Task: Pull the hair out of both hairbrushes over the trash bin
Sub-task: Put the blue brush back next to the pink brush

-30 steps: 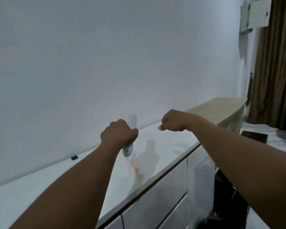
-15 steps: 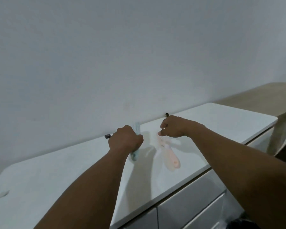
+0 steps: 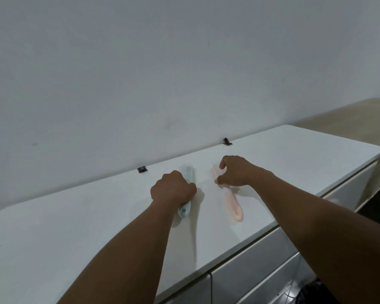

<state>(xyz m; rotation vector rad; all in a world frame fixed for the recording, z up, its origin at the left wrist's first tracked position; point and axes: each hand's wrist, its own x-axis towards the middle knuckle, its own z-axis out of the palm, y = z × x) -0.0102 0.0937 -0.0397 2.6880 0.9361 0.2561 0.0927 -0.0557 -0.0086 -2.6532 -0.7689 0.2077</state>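
A pale green hairbrush (image 3: 184, 210) lies bristles-up on the white countertop (image 3: 294, 154), and my left hand (image 3: 173, 187) is closed around its handle. To its right lies a pink hairbrush (image 3: 234, 205) with its handle towards me. My right hand (image 3: 236, 171) pinches the pink brush at its bristled head with thumb and fingers. Both brushes touch the counter. No hair shows in either brush at this distance. No trash bin can be made out with certainty.
Two small black clips (image 3: 142, 169) (image 3: 227, 141) sit where the counter meets the grey wall. Grey drawer fronts (image 3: 250, 270) run below the counter edge. A wooden top (image 3: 349, 119) adjoins at the right. Something dark (image 3: 312, 292) sits low at the bottom right.
The view swung left, away from the curtain and towards the counter. Both hands came down onto the countertop, the green brush now rests there, and the pink brush lies under my right hand.
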